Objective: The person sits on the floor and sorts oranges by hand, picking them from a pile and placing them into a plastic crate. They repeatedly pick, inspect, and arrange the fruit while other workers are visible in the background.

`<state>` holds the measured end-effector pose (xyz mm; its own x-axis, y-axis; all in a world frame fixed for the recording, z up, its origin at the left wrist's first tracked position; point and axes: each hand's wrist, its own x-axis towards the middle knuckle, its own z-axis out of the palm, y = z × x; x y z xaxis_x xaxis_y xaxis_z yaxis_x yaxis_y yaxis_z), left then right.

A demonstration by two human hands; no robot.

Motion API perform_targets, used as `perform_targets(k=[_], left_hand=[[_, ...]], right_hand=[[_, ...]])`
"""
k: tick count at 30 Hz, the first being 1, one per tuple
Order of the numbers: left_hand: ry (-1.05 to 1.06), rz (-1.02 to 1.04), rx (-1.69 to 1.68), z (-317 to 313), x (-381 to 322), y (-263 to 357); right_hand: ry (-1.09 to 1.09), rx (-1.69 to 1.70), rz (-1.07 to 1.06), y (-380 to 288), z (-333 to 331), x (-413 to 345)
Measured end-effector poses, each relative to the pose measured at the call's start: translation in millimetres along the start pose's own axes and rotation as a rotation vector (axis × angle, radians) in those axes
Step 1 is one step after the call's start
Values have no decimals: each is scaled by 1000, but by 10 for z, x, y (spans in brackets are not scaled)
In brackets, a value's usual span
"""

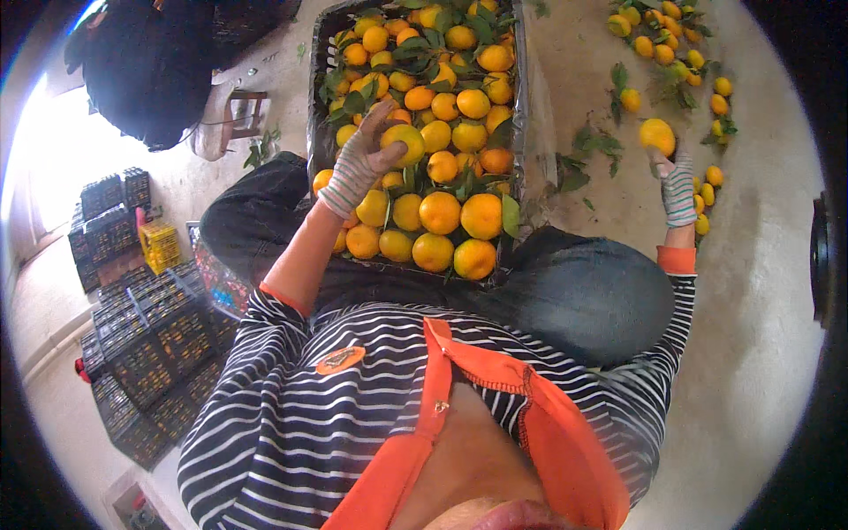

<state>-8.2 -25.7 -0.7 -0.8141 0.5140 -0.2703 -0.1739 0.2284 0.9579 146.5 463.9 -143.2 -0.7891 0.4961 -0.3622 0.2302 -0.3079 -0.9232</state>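
Note:
A black plastic crate [519, 132] full of orange and yellow-green citrus fruits with leaves stands between my knees. Over its left part is my left hand [363, 154], in a striped fingerless glove, with a yellow-green citrus fruit [404, 144] held at the thumb and fingers. My right hand [673, 173], gloved alike, is out to the right above the floor. An orange citrus fruit [657, 136] rests at its fingertips; part of the grip is hidden behind the fruit.
Loose citrus fruits [664, 36] and leafy sprigs [596, 142] lie on the floor at right. Stacked black crates [156, 331] and a yellow crate [159, 245] stand at left. A wooden stool [246, 114] is near a person in dark clothing [149, 73].

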Motion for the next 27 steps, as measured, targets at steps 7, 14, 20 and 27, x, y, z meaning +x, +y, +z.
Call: perform_targets(k=[7,14,20,27], left_hand=[[-259,29,-26,713,132,151],[-63,346,1015,1089,35,-222],[72,229,1079,1135,-51,-204],[179,278,1087,1131,-155,-263]], right_hand=[[-523,-888,-632,-1509,1312,-884],[-764,-1341,-587,-1521,2022,-1064],[-866,-1331,-633,-1234,2447,-739],[-1098,-1385,-525,-1032,2615,-425]])
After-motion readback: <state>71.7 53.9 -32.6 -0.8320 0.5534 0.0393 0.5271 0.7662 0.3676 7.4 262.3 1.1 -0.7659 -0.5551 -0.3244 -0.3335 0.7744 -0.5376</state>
